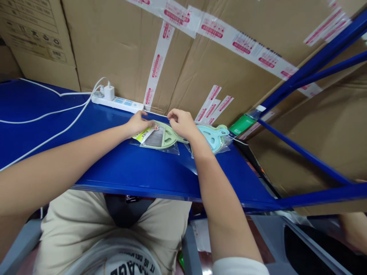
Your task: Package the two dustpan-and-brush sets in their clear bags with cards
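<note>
Presently, left hand (138,123) pinches the card-header end of a green brush set (160,136) in its clear bag, lying flat on the blue shelf (86,152). Right hand (182,122) grips the bag's far edge, fingers closed. Judged light, film slippery; hold by the stiff plastic body.

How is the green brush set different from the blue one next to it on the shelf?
The green brush set lies under both hands, left hand and right hand; the blue brush set lies untouched beside the right wrist. The green set shows a yellow label and grey bristles; the blue set's are hidden. Both sit in clear bags.
</note>
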A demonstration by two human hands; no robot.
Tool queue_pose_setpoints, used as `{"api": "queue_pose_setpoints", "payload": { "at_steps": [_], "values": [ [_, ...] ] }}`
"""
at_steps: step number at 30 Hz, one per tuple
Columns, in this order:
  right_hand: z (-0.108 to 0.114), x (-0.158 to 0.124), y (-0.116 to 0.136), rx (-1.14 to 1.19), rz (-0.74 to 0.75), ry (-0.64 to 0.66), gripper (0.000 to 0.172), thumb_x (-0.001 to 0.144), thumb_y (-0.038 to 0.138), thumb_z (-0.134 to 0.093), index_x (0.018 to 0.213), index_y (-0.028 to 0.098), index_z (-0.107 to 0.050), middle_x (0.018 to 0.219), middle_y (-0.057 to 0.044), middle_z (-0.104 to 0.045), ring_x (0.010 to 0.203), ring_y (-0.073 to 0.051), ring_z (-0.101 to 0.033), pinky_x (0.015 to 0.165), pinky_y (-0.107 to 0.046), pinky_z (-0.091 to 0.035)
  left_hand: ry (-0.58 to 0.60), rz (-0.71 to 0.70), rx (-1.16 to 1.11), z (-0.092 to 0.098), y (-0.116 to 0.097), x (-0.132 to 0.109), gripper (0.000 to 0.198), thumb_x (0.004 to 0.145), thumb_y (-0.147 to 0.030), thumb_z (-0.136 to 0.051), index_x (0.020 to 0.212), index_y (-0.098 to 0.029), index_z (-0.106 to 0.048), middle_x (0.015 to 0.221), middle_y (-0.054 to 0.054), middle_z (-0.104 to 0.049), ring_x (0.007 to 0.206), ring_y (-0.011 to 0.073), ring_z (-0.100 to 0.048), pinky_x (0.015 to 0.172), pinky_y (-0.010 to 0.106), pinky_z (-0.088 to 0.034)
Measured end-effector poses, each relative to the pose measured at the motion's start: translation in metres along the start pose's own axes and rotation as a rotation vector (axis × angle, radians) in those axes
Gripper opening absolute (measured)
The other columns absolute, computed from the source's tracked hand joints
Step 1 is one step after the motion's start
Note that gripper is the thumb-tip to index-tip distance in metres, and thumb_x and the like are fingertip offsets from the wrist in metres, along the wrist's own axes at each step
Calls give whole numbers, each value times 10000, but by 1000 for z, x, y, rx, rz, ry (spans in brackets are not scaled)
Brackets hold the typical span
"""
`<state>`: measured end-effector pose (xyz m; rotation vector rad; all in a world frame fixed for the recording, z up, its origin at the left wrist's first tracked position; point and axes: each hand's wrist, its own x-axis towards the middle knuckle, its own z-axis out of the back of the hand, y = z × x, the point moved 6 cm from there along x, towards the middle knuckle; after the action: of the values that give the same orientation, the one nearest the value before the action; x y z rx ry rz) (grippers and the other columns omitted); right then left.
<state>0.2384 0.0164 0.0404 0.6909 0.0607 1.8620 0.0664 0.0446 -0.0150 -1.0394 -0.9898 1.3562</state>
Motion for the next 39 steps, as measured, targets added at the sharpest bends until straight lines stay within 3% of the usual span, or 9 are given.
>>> {"api": "queue_pose_setpoints", "payload": {
  "at_steps": [10,18,24,31,39],
  "values": [
    [2,-1,2,-21,-19,12,214,830,104,-527,864,220,-703,920,-48,-749,841,-211,-639,869,-368,-492,-15,-23,-135,-4,-1,-4,435,768,-71,-813,1108,-209,-580,703,-57,-657,669,139,-634,712,276,-488],
    [2,-2,2,-28,-30,16,216,832,105,-522,864,215,-705,928,-55,-745,854,-211,-643,867,-362,-484,-1,-85,-5,-3,0,-1,499,787,-121,-819,1226,-186,-589,752,-36,-667,660,143,-603,671,289,-451],
    [2,-3,2,-44,-21,31,223,835,119,-522,880,221,-715,936,-59,-743,872,-219,-648,883,-376,-487,31,-81,66,-1,2,2,475,712,-20,-793,1114,-210,-626,687,-55,-629,632,155,-589,671,293,-423],
    [9,-2,-3,-64,-26,16,223,846,120,-524,887,228,-715,925,-62,-755,889,-226,-661,875,-372,-509,31,-20,-38,-3,2,0,435,713,-6,-807,1028,-218,-595,685,-50,-634,594,136,-576,642,293,-444],
    [30,-15,-30,-191,-221,62,138,851,141,-593,833,210,-711,927,-81,-774,893,-230,-693,834,-348,-526,-24,11,-140,-1,1,-1,466,685,-2,-856,989,-213,-573,712,-45,-646,668,135,-635,671,285,-500]
  ]
}}
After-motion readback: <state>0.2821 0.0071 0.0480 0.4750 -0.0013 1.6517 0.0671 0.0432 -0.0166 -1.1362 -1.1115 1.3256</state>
